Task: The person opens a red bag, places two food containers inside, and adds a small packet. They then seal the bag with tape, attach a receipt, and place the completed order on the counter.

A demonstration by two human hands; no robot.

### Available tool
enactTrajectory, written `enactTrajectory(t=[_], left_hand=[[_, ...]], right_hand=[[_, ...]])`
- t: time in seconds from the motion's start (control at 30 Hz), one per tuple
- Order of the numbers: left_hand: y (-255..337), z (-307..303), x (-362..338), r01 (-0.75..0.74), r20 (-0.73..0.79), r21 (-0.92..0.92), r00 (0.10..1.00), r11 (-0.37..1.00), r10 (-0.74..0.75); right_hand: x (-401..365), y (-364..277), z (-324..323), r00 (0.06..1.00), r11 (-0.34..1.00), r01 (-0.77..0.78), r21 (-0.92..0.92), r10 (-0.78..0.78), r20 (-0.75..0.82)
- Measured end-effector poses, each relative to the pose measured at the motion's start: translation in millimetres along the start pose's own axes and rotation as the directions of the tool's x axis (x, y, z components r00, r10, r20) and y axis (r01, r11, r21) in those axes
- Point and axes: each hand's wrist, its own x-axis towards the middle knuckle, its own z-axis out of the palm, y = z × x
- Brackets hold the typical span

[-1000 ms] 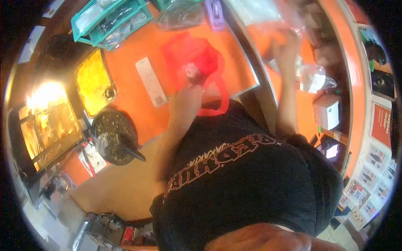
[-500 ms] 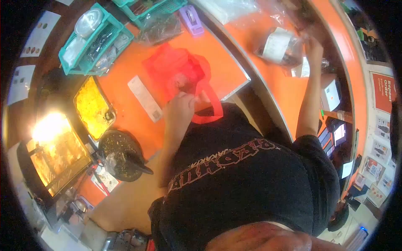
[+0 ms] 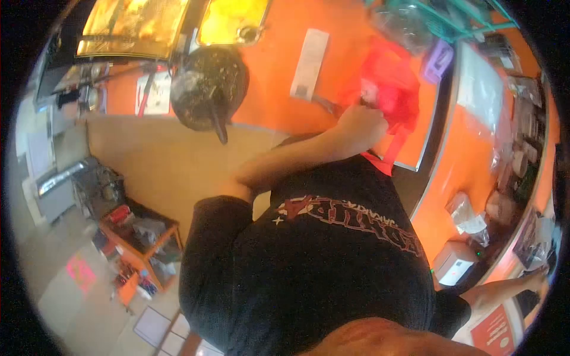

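My left hand (image 3: 365,127) is closed on the near edge of a red fabric bag (image 3: 392,83), close to its strap. The bag lies on the orange counter, and its mouth is partly hidden by the hand. At the far right, my right hand (image 3: 539,281) is closed on a clear plastic package with dark contents (image 3: 534,240). This package hangs out over the edge of the view, and the fingers are blurred. A long white paper slip (image 3: 310,62) lies left of the red bag.
A black pan (image 3: 208,89) with a handle stands at the counter's edge by a yellow food tray (image 3: 231,21). Behind the bag are a purple tape dispenser (image 3: 438,60) and a teal basket (image 3: 487,26). A small white printer (image 3: 454,261) stands at right.
The view has turned, so the bag appears farther right. My right hand has carried the plastic package off the counter toward the far right. My left hand stays at the red bag.
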Motion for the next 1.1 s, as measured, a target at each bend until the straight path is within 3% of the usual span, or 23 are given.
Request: enactTrajectory(t=[0.07,0.1,0.2,0.27,0.33,0.43,0.53,0.6,0.63,0.7,0.73,0.8,0.93,1.03,1.1], left_hand=[[8,2,2,0.027,0.031,-0.010,0.999,1.000,-0.026],[9,3,-1,0.034,0.046,-0.014,0.998,0.999,-0.033],[11,0,3,0.046,0.039,0.053,0.998,0.998,-0.048],[13,2,3,0.053,-0.073,0.044,0.996,0.998,-0.050],[10,4,6,0.042,-0.154,0.078,0.988,0.996,-0.029],[4,13,11,0.028,-0.255,0.139,0.967,0.990,0.009],[-3,22,17,0.029,-0.422,0.108,0.907,0.994,0.019],[-7,26,21,-0.012,-0.517,0.037,0.856,0.999,0.029],[-10,27,23,0.008,-0.495,0.059,0.869,0.998,0.022],[-15,27,29,0.044,-0.453,0.105,0.892,0.993,0.009],[-19,26,33,0.058,-0.455,0.101,0.890,0.993,-0.006],[-27,21,39,0.085,-0.453,0.089,0.891,0.992,-0.036],[-46,10,47,0.085,-0.548,0.100,0.836,0.991,-0.017],[-56,16,52,0.107,-0.597,0.134,0.803,0.985,-0.006],[-61,12,52,0.104,-0.566,0.155,0.824,0.982,0.002]], right_hand=[[6,89,38,0.939,0.912,0.308,-0.271,-0.338,-0.071],[3,88,40,0.920,0.871,0.350,-0.345,-0.389,-0.051],[-9,91,57,0.944,0.901,0.324,-0.289,-0.330,0.028],[-21,70,57,0.957,0.935,0.291,-0.203,-0.284,0.064],[-38,23,53,0.964,0.963,0.258,-0.075,-0.251,0.093],[-81,-97,43,0.954,0.956,0.203,0.212,-0.242,0.179],[-143,-253,29,0.876,0.809,0.074,0.582,-0.332,0.350],[-193,-361,22,0.651,0.659,-0.051,0.750,-0.548,0.525],[-216,-407,21,0.435,0.601,-0.042,0.798,-0.708,0.556],[-264,-494,28,-0.062,0.485,-0.108,0.868,-0.875,0.481],[-306,-524,39,0.211,0.435,-0.004,0.900,-0.880,0.426],[-345,-548,61,0.405,0.413,0.103,0.905,-0.848,0.341],[-355,-556,99,0.173,0.413,0.082,0.907,-0.902,0.395],[-353,-567,102,0.092,0.564,0.081,0.822,-0.825,0.557],[-350,-560,106,0.170,0.482,0.014,0.876,-0.865,0.472]])
